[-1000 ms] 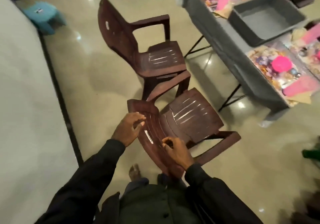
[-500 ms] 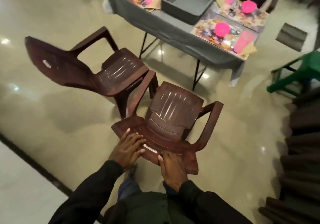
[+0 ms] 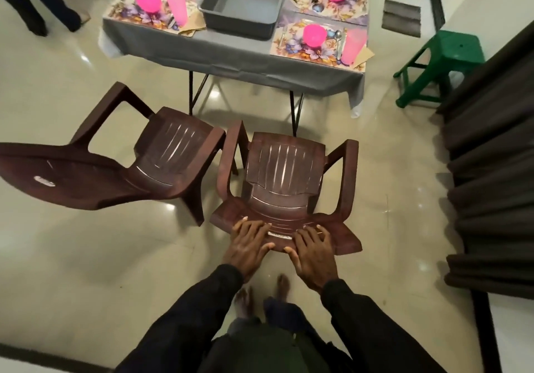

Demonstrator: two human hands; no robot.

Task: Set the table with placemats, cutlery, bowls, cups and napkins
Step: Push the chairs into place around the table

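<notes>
Left hand (image 3: 248, 245): it lies flat on the top rail of the near chair (image 3: 284, 170), fingers straight, pressing rather than clutching.
Right hand (image 3: 313, 252): the same, spread on the rail just beside your left.
Change: a second ago this chair stood skewed to the bench (image 3: 231, 52). You have swung it round, and it now faces the bench edge squarely, its armrest close against the second chair (image 3: 161, 153).
Settings: on the bench, the right placemat (image 3: 294, 43) carries a pink bowl (image 3: 314, 34), cutlery (image 3: 338, 37), a cup (image 3: 353, 45) and a napkin (image 3: 364, 55). The grey tub (image 3: 242, 0) sits empty.
Meaning: the laying looks done, so you are likely on seating.
Next: push straight in and mind the neighbouring armrest.
</notes>
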